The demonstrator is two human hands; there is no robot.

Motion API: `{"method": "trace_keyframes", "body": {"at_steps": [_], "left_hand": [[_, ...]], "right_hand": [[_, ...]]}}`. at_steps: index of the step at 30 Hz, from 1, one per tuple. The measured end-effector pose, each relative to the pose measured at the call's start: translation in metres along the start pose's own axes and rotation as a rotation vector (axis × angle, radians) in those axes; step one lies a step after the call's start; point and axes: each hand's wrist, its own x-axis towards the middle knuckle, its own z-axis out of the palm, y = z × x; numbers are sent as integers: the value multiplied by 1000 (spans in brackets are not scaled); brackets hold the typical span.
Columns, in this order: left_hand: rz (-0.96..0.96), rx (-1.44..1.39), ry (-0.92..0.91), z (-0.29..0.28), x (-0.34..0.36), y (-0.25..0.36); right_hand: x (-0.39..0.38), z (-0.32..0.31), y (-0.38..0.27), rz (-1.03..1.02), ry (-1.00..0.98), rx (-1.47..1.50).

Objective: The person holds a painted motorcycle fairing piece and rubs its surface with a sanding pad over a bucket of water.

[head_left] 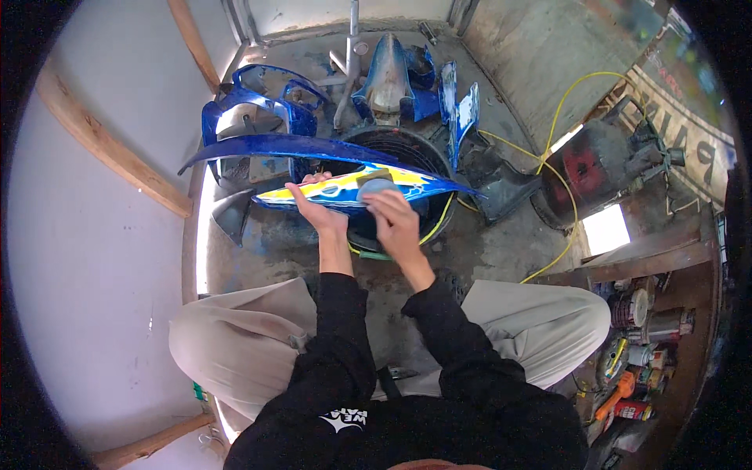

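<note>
Head view: at centre frame, the left hand (323, 213) clamps a blue-and-yellow panel (350, 186) over a black tub (440, 153); the right hand (397, 225), fingers together, holds a pale round pad (378, 186) against it. Flat, even, light strokes with the panel braced should work best.

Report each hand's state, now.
Left hand: closed, holding the blue-and-yellow panel.
Right hand: closed, holding a round grey pad over the panel.

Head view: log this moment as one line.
left hand: holds blue-and-yellow panel; right hand: holds grey-blue pad over panel; beneath: black tub
</note>
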Motion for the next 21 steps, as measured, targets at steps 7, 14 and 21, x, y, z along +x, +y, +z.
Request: {"method": "trace_keyframes", "body": {"at_steps": [7, 14, 21], "left_hand": [[54, 26, -99, 33, -10, -9], [206, 138, -220, 77, -17, 1], [366, 139, -117, 73, -24, 28]], "right_hand": [[16, -29, 10, 134, 312, -201], [40, -34, 12, 206, 415, -109], [26, -7, -25, 14, 122, 79]]}}
